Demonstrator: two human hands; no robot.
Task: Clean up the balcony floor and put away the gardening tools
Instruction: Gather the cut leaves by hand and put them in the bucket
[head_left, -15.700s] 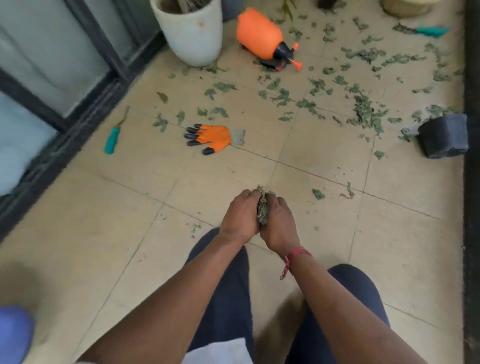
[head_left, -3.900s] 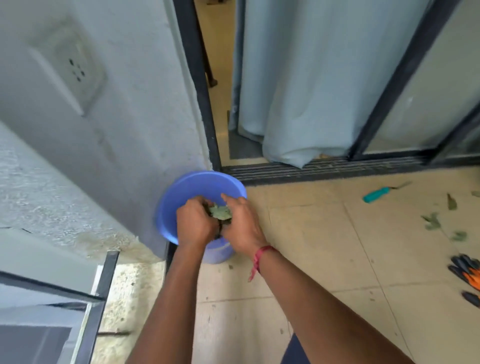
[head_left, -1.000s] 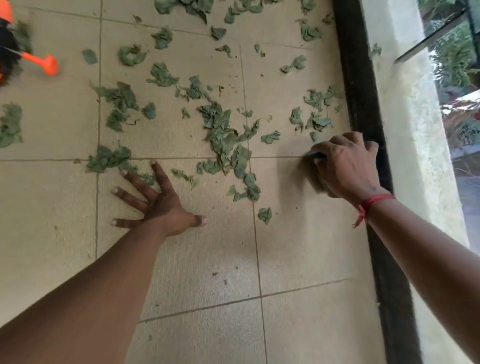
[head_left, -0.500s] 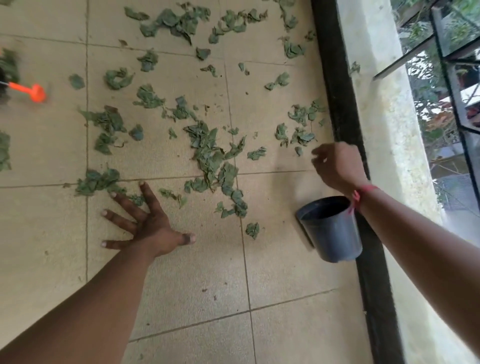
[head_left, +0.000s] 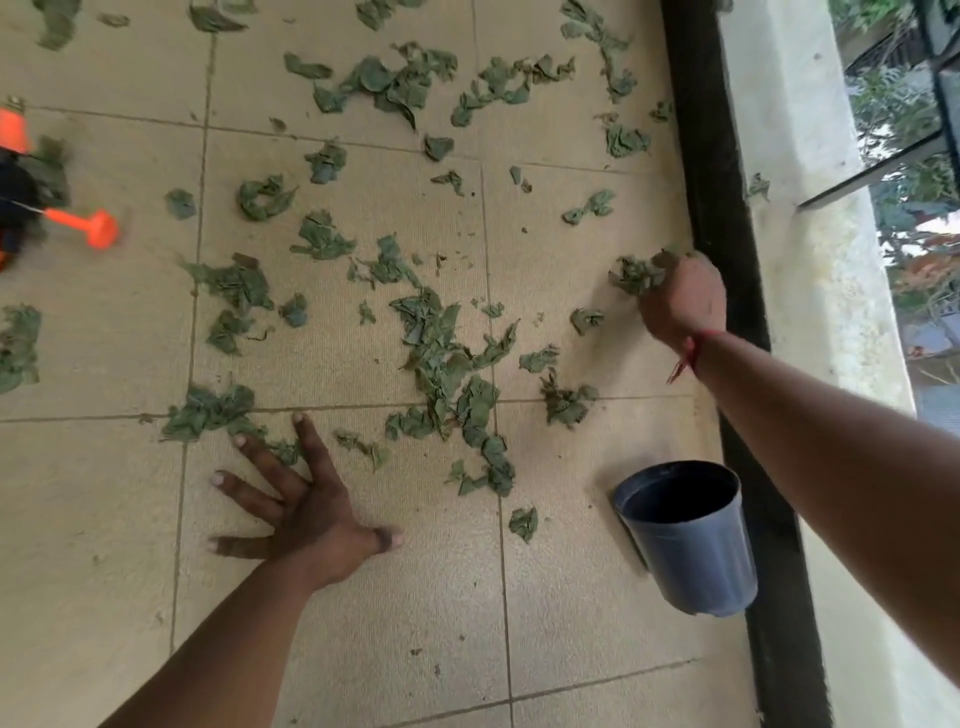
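Beige floor tiles (head_left: 571, 649) fill the view, strewn with torn green leaves (head_left: 441, 353) through the middle and top. A black track (head_left: 727, 208) runs down the right, a dark pot (head_left: 691, 551) just beside it. Of the hands, the left hand (head_left: 306, 514) lies released, fingers (head_left: 260, 460) spread flat on tile; the right hand (head_left: 680, 296) grasps a leaf clump (head_left: 636, 273) near the track. An orange nozzle (head_left: 88, 228) shows far left.

Pot (head_left: 688, 540) right of the leaves (head_left: 441, 358), beside the track (head_left: 727, 260); sprayer (head_left: 31, 202) far left.
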